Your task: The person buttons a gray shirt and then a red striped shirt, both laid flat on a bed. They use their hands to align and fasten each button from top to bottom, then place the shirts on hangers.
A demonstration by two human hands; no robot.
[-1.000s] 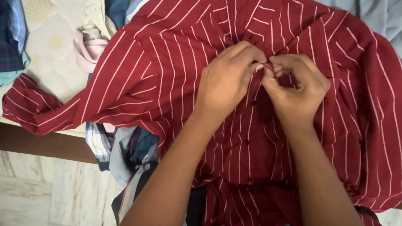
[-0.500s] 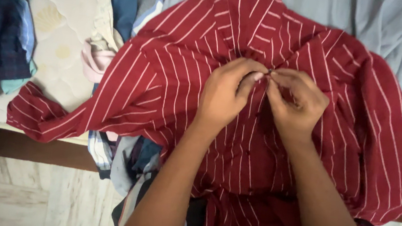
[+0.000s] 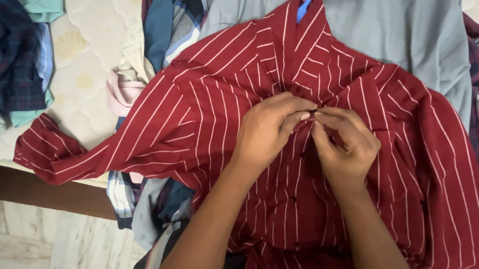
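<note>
A dark red shirt [image 3: 208, 103] with thin white stripes lies spread front-up over the edge of a mattress. My left hand [image 3: 265, 131] and my right hand [image 3: 344, 145] meet at the shirt's front opening, high on the chest. Both pinch the two cloth edges together with fingertips touching. Small dark buttons run down the front below my hands. A blue hanger [image 3: 308, 2] shows at the collar.
A grey shirt [image 3: 384, 32] lies under the red one at the top. Checked and teal clothes [image 3: 7, 48] pile at the left on the cream quilted mattress [image 3: 81, 42]. More garments hang over the bed's wooden edge [image 3: 35, 192]. Marble floor [image 3: 43, 244] lies below.
The view has tilted so the shirt and my hands sit lower in the frame, and the collar and hanger have come into sight. My fingers stay pinched at the same spot on the shirt front.
</note>
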